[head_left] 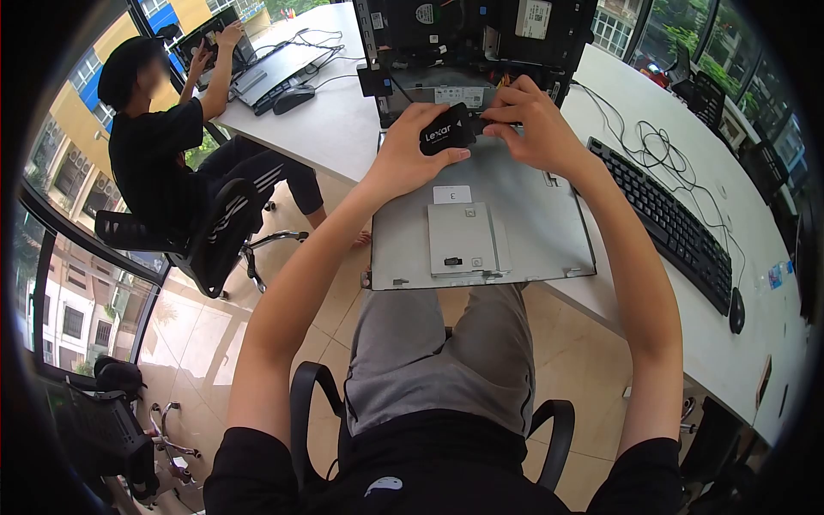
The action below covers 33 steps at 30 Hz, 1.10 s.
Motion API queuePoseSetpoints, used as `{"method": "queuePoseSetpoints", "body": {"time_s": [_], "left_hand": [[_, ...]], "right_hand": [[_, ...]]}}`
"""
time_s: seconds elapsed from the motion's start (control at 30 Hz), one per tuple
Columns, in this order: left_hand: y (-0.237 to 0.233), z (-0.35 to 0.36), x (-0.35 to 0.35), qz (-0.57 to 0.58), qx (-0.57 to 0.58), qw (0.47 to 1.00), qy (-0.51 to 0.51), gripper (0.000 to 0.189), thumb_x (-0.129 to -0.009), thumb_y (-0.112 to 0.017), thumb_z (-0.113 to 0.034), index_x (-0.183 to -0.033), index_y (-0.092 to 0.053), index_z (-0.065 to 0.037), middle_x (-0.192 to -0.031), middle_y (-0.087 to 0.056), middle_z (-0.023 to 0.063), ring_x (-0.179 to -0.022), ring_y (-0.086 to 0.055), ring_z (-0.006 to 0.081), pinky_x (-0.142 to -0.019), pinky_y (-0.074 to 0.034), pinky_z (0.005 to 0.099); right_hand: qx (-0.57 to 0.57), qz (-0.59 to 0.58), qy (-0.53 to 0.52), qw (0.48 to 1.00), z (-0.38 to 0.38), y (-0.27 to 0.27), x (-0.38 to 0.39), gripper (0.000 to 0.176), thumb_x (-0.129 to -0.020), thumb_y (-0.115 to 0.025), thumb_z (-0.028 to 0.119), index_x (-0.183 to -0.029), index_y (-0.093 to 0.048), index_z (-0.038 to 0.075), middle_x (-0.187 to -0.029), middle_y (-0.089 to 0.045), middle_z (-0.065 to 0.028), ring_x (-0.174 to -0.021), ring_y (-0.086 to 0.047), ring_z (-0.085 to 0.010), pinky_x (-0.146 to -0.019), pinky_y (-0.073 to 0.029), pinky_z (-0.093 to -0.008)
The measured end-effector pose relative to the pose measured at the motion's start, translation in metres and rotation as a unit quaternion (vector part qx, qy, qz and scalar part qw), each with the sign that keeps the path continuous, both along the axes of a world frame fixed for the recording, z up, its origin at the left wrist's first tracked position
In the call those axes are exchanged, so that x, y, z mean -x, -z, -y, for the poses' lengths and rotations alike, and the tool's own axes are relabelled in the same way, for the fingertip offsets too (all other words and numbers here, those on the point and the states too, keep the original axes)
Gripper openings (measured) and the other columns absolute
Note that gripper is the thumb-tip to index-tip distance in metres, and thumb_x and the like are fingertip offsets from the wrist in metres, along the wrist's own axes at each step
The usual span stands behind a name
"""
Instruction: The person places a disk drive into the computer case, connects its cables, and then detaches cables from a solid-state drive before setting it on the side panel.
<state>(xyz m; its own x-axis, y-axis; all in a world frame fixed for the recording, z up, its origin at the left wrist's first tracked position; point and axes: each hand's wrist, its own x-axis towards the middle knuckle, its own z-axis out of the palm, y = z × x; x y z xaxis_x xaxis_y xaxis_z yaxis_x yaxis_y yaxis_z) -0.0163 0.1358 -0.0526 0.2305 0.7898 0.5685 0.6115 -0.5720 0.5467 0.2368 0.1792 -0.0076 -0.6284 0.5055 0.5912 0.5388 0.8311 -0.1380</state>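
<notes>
My left hand (405, 154) is closed around the edges of a black Lexar solid-state drive (445, 130), label facing up. At the drive's right end, my right hand (539, 129) pinches a dark cable connector (482, 124) between thumb and fingers, right at the drive's edge. Behind both hands stands an opened computer case (468, 53), its inside showing cables, labels and metal parts. Below the hands lies a grey metal side panel (396, 245) with a raised rectangular section and a small white label (452, 195) marked 3.
On the right of the white table (631, 296) are a black keyboard (665, 223), a mouse (736, 311) and looped cables (665, 159). At left, a seated person (159, 146) handles another device near a second mouse (293, 99). Chair armrests (316, 395) flank my legs.
</notes>
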Motion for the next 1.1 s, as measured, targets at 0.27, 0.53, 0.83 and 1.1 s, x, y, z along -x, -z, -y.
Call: {"method": "queuePoseSetpoints", "body": {"time_s": [0.27,0.53,0.83,1.1], "left_hand": [[0.000,0.000,0.001,-0.001,0.002,1.000,-0.001,0.079,-0.085,-0.091,-0.040,-0.147,-0.061,-0.002,-0.142,-0.062,0.0162,-0.130,-0.064,0.0326,-0.113,-0.050,0.0406],[0.002,-0.002,-0.001,-0.020,-0.016,1.000,-0.008,0.077,-0.083,-0.092,-0.036,-0.145,-0.063,0.000,-0.139,-0.063,0.0164,-0.128,-0.065,0.0326,-0.111,-0.051,0.0402],[-0.002,0.000,-0.004,-0.017,0.002,1.000,-0.007,0.077,-0.083,-0.093,-0.036,-0.144,-0.063,0.001,-0.138,-0.064,0.0159,-0.127,-0.066,0.0313,-0.110,-0.052,0.0387],[-0.002,0.000,-0.003,-0.025,-0.015,0.999,-0.019,0.080,-0.082,-0.093,-0.040,-0.144,-0.064,0.001,-0.140,-0.064,0.0169,-0.128,-0.065,0.0333,-0.111,-0.051,0.0405]], "right_hand": [[-0.024,0.012,0.005,1.000,0.002,-0.001,0.001,0.021,-0.088,-0.084,0.012,-0.108,-0.085,0.003,-0.100,-0.070,-0.0034,-0.104,-0.056,-0.0245,-0.096,-0.051,-0.0388],[-0.050,0.026,0.010,0.998,0.000,0.005,0.003,0.021,-0.085,-0.084,0.009,-0.106,-0.085,0.003,-0.099,-0.070,-0.0035,-0.105,-0.056,-0.0255,-0.094,-0.051,-0.0409],[-0.045,-0.006,0.002,0.999,-0.002,0.011,0.007,0.021,-0.084,-0.083,0.004,-0.105,-0.085,0.003,-0.098,-0.071,-0.0047,-0.104,-0.056,-0.0264,-0.094,-0.052,-0.0393],[0.041,-0.028,0.001,0.999,0.001,-0.006,-0.002,0.025,-0.082,-0.086,0.007,-0.106,-0.085,0.001,-0.097,-0.076,-0.0087,-0.103,-0.058,-0.0259,-0.092,-0.056,-0.0380]]}}
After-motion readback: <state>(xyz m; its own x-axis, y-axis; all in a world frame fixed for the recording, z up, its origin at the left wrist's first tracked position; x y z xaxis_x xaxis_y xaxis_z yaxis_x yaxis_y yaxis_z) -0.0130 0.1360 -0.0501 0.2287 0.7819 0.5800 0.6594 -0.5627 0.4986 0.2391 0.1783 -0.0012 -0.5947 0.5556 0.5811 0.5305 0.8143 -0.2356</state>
